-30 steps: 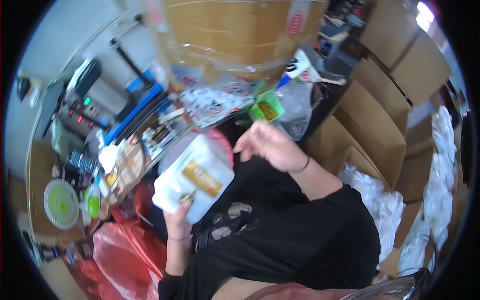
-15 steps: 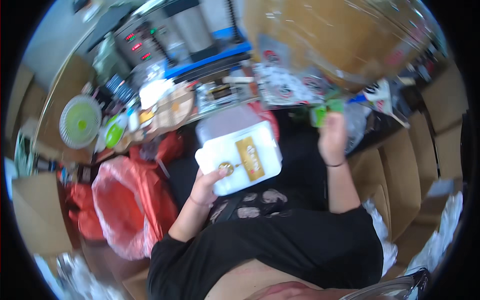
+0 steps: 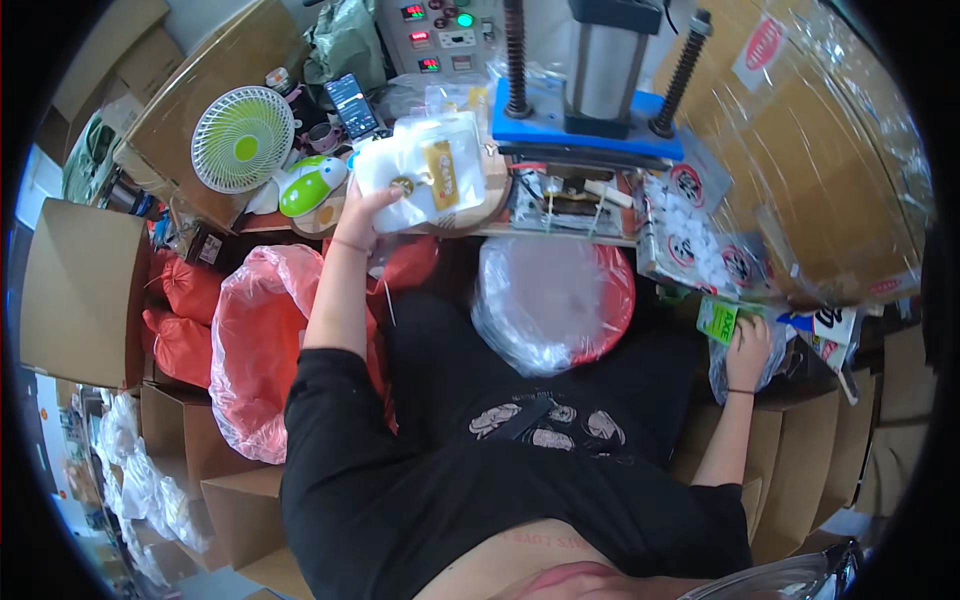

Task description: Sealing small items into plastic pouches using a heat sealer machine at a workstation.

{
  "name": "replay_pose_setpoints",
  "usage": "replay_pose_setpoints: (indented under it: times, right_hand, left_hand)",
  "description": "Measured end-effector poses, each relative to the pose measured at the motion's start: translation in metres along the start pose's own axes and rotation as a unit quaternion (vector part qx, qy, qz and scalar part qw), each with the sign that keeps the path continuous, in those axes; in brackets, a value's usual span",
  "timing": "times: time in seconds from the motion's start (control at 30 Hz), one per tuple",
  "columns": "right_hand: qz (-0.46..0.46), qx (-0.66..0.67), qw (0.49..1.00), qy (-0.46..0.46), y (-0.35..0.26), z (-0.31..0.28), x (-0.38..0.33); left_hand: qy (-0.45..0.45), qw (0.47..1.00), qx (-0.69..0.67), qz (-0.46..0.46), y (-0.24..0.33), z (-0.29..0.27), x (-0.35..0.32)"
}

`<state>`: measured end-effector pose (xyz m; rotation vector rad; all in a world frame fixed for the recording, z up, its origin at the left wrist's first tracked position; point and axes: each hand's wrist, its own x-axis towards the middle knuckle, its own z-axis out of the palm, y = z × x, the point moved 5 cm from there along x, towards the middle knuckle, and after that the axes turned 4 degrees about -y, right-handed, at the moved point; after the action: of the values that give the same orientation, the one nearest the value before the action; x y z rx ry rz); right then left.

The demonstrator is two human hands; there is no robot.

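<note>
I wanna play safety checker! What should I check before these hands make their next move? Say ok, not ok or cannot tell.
1. White packet gripped by the left hand: ok, thumb on its front.
2. Right hand at the green box: ok, right beside it.
3. Right hand's grip firm: cannot tell, its fingertips are hard to see.
4. Left hand away from the press: ok, they are apart.
5. Space around the packet free: not ok, a phone lies close by.
6. Fan switched off: cannot tell.
</note>
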<state>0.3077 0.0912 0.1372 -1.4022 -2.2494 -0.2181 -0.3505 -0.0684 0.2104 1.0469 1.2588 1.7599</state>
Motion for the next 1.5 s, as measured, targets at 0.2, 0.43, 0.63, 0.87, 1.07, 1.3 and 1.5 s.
replay_pose_setpoints:
  times: [0.2,0.43,0.63,0.87,1.07,1.3,1.5]
  right_hand:
    - [0.042,-0.050,0.997,-0.042,-0.026,0.027,0.005]
    - [0.052,-0.072,0.995,-0.041,-0.064,0.042,0.034]
    - [0.046,-0.099,0.991,-0.079,-0.089,0.061,0.046]
    - [0.050,-0.116,0.989,-0.074,-0.091,0.036,0.048]
    - [0.010,-0.136,0.989,-0.053,-0.102,0.013,0.007]
    - [-0.009,-0.093,0.995,-0.044,-0.096,0.002,-0.014]
    - [0.003,-0.108,0.993,-0.045,-0.108,-0.012,-0.019]
  left_hand:
    - [0.091,0.981,0.170,-0.014,-0.054,-0.082,0.115]
    - [0.120,0.971,0.204,0.027,-0.085,-0.112,0.211]
    - [0.058,0.979,0.185,0.054,-0.104,-0.149,0.265]
    - [0.124,0.815,0.549,-0.136,-0.058,-0.142,0.219]
    - [-0.039,0.731,0.678,-0.066,0.023,-0.082,0.124]
    - [-0.201,0.696,0.682,-0.102,0.150,-0.090,-0.041]
    - [-0.019,0.626,0.683,-0.375,0.160,-0.226,-0.200]
